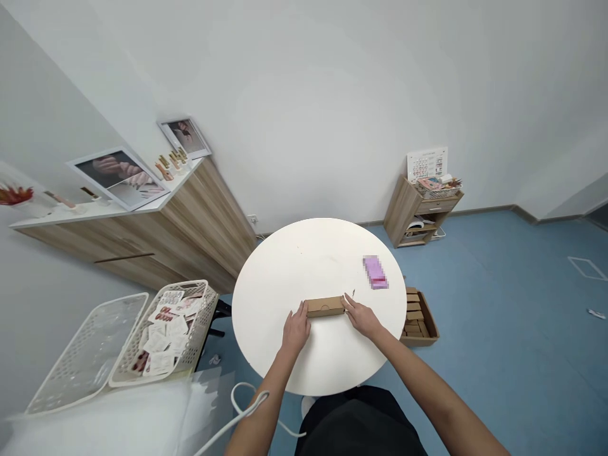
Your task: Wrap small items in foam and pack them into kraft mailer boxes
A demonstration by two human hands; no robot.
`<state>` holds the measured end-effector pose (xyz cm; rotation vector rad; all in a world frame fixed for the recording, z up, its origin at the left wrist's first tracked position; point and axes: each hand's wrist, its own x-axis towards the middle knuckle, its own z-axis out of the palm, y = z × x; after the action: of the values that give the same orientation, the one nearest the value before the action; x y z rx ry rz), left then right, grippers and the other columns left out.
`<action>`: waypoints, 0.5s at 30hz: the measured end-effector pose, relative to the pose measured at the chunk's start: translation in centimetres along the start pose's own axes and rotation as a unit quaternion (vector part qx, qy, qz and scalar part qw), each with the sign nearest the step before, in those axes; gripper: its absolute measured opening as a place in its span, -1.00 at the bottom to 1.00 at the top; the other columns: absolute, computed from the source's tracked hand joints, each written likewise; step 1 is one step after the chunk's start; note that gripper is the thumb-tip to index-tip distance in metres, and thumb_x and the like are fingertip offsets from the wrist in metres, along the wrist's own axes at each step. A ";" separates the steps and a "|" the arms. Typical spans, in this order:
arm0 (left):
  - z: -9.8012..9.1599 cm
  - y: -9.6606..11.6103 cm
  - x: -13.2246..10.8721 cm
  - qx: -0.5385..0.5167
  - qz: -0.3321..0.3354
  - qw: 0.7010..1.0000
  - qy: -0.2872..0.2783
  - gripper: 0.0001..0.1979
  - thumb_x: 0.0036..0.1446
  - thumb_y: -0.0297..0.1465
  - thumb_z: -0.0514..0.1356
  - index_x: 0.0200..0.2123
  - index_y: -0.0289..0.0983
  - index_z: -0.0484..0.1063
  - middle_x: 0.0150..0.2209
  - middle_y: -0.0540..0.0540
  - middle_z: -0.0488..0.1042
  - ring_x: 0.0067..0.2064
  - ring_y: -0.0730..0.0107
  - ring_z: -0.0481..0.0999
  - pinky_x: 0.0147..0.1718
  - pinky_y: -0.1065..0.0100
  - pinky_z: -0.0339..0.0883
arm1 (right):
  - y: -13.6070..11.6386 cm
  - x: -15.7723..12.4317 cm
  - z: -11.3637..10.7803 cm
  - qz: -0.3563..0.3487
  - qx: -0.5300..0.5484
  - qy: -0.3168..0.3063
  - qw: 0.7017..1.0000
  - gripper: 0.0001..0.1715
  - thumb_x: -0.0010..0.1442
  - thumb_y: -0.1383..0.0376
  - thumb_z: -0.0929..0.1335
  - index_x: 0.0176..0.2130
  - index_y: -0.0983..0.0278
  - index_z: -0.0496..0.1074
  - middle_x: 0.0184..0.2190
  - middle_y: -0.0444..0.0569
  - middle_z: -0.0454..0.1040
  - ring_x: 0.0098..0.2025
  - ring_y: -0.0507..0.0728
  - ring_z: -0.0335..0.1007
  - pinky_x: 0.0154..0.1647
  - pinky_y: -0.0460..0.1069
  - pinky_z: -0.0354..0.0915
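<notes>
Black clothing (358, 424) fills the bottom of the head view at 6 o'clock, with both bare forearms reaching up and away from it. White cable (247, 396) loops beside the left forearm. Left hand (297, 328) and right hand (361, 318) hold a closed kraft cardboard box (325, 306) between them, at 6 o'clock on the round white table (266, 266), near its edge. Left fingers (301, 310) are slightly spread around one end of the box; right fingers (346, 303) are narrowly grouped against the other end. A tiny metallic item (353, 294) stands just beyond the right fingertips; too small to identify. Blurred pink package (375, 273) lies at 2 o'clock on the tabletop, well apart from the hands. Open carton of small brown boxes (418, 323) sits on the blue floor (498, 316) at 4 o'clock. White plastic basket (166, 332) with printed cards sits at 8 o'clock. Wood-veneer cabinet (142, 247) stands at 10 o'clock, with framed photographs (116, 177) on top. Small wooden drawer unit (412, 212) stands at 1 o'clock.
</notes>
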<state>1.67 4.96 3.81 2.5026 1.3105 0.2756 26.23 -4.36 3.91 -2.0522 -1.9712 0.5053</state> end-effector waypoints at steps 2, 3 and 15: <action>0.9 0.4 -0.5 0.058 0.011 0.998 0.023 -0.37 0.16 -0.60 -0.08 0.32 -0.29 0.11 0.31 -0.25 0.18 0.13 0.18 0.45 0.27 -0.03 0.03 | 0.3 -0.4 0.7 -0.017 -0.038 0.002 0.999 -0.36 0.31 0.37 0.12 0.34 0.19 0.04 0.35 0.11 0.08 0.14 0.21 0.33 -0.11 0.04 0.42; 1.2 0.6 -0.5 0.077 0.010 0.997 0.031 -0.38 0.17 -0.61 -0.09 0.31 -0.31 0.12 0.31 -0.26 0.17 0.10 0.17 0.48 0.27 -0.05 0.02 | 0.3 -0.3 0.8 -0.025 -0.046 0.001 0.999 -0.36 0.30 0.37 0.12 0.34 0.20 0.03 0.36 0.13 0.07 0.16 0.22 0.31 -0.11 0.04 0.42; 3.2 1.7 0.3 0.020 -0.009 0.990 0.139 -0.46 0.23 -0.45 -0.02 0.28 -0.34 0.08 0.18 -0.36 0.33 0.18 -0.01 0.36 0.08 -0.05 0.31 | -0.6 2.8 -1.9 -0.033 -0.015 -0.073 0.997 -0.56 0.10 0.37 0.33 0.00 0.22 0.23 -0.03 0.00 0.37 -0.21 0.13 0.40 -0.33 -0.04 0.27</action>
<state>4.13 3.72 1.41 2.5530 1.4535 0.6181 26.50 -1.39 5.64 -2.0112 -2.1338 0.6305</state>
